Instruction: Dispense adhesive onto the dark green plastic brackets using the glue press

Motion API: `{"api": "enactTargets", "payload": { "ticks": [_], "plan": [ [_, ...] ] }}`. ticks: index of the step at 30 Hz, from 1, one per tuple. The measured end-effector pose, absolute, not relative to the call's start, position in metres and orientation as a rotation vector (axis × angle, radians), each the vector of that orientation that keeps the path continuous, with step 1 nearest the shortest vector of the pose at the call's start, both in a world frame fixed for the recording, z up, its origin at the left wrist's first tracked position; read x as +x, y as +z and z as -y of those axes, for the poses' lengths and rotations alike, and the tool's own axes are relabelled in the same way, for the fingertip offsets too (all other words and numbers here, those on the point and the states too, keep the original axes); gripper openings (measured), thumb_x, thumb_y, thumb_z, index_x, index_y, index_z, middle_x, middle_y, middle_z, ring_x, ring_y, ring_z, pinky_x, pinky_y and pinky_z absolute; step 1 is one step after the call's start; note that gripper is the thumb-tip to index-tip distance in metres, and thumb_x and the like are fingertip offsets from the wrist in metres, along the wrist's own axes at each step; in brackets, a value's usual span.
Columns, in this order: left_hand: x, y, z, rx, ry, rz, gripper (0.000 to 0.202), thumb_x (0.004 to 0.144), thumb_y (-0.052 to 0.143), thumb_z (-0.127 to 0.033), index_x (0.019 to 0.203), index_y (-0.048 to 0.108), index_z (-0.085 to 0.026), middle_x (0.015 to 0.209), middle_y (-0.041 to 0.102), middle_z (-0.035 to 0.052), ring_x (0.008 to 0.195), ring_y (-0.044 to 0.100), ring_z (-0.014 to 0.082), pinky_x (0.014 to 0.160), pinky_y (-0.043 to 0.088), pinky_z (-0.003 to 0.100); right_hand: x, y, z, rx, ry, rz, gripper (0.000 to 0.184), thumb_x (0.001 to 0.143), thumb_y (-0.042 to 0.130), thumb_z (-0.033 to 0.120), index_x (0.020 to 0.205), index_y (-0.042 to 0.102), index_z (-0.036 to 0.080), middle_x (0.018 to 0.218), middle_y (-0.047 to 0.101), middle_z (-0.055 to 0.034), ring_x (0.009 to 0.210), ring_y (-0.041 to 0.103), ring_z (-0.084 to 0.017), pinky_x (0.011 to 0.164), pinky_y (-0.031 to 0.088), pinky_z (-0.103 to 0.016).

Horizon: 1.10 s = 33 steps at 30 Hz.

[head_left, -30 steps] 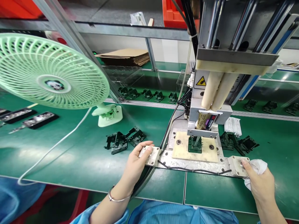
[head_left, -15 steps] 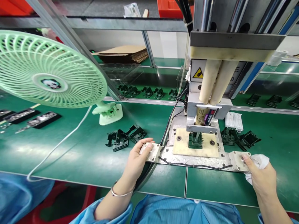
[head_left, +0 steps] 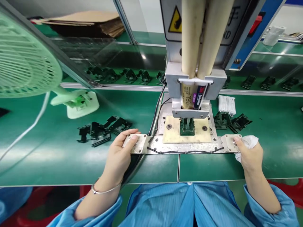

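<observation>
My left hand (head_left: pixel 123 146) is closed round the left metal button block (head_left: pixel 140 144), its thumb on top at the button. On the other side, my right hand (head_left: pixel 252 154) presses its thumb to the button of the right block (head_left: pixel 227 143) and also keeps a crumpled white cloth (head_left: pixel 251 142). Between them stands a dispensing machine with a two-barrel glue cartridge (head_left: pixel 193 94) clamped under two cream plunger rods (head_left: pixel 204 37). Its nozzle points down at a dark green plastic part (head_left: pixel 187 126), seated in the cream fixture plate (head_left: pixel 169 135).
Black plastic parts (head_left: pixel 101 129) lie left of the machine; more black parts (head_left: pixel 240 122) and white cartridges (head_left: pixel 226 105) lie right. Behind the rail, several similar parts (head_left: pixel 129 75) stand in a row. A green fan (head_left: pixel 80 104) and black cables (head_left: pixel 156 110) occupy the left side.
My view has tilted down and shifted, so the machine's upper press plate has left the picture. Both hands stay on their button blocks, and the green part remains in the fixture.
</observation>
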<state>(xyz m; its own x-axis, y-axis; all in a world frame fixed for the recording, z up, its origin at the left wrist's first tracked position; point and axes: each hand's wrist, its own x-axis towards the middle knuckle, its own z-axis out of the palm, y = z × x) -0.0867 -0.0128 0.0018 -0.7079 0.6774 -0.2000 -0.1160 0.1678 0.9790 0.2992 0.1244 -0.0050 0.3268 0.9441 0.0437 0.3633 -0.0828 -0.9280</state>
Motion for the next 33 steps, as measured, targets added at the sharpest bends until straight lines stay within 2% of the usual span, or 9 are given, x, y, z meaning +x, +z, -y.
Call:
{"api": "enactTargets", "payload": {
  "ticks": [3, 7, 20, 33],
  "plan": [
    [-0.082, 0.008, 0.012, 0.501, 1.612, -1.810, 0.046, 0.070, 0.083, -0.047, 0.104, 0.068, -0.020, 0.099, 0.070, 0.0024, 0.083, 0.061, 0.0152, 0.073, 0.048, 0.021, 0.300, -0.006, -0.125, -1.601, 0.742, 1.208, 0.056, 0.055, 0.086, 0.063, 0.070, 0.056, 0.019, 0.065, 0.057, 0.0001, 0.058, 0.051, -0.014, 0.051, 0.042, -0.026],
    [-0.077, 0.014, 0.011, 0.480, 1.615, -1.792, 0.044, 0.071, 0.084, -0.045, 0.104, 0.068, -0.020, 0.097, 0.070, 0.0020, 0.084, 0.061, 0.0142, 0.074, 0.048, 0.020, 0.304, -0.011, -0.125, -1.577, 0.745, 1.216, 0.052, 0.059, 0.088, 0.058, 0.072, 0.056, 0.019, 0.066, 0.057, 0.0007, 0.058, 0.051, -0.014, 0.050, 0.043, -0.025],
    [-0.079, 0.012, 0.012, 0.499, 1.604, -1.792, 0.048, 0.070, 0.084, -0.049, 0.105, 0.069, -0.020, 0.096, 0.071, 0.0021, 0.082, 0.062, 0.0150, 0.072, 0.048, 0.021, 0.309, -0.016, -0.124, -1.537, 0.773, 1.207, 0.047, 0.063, 0.089, 0.050, 0.077, 0.057, 0.017, 0.070, 0.057, 0.0007, 0.059, 0.051, -0.013, 0.052, 0.048, -0.025],
    [-0.079, 0.009, 0.012, 0.554, 1.567, -1.832, 0.052, 0.070, 0.081, -0.055, 0.107, 0.067, -0.022, 0.100, 0.071, 0.0028, 0.085, 0.063, 0.0148, 0.075, 0.049, 0.021, 0.308, -0.013, -0.123, -1.551, 0.801, 1.179, 0.046, 0.062, 0.090, 0.049, 0.077, 0.060, 0.017, 0.073, 0.058, 0.0000, 0.062, 0.051, -0.013, 0.053, 0.048, -0.026]
  ]
}}
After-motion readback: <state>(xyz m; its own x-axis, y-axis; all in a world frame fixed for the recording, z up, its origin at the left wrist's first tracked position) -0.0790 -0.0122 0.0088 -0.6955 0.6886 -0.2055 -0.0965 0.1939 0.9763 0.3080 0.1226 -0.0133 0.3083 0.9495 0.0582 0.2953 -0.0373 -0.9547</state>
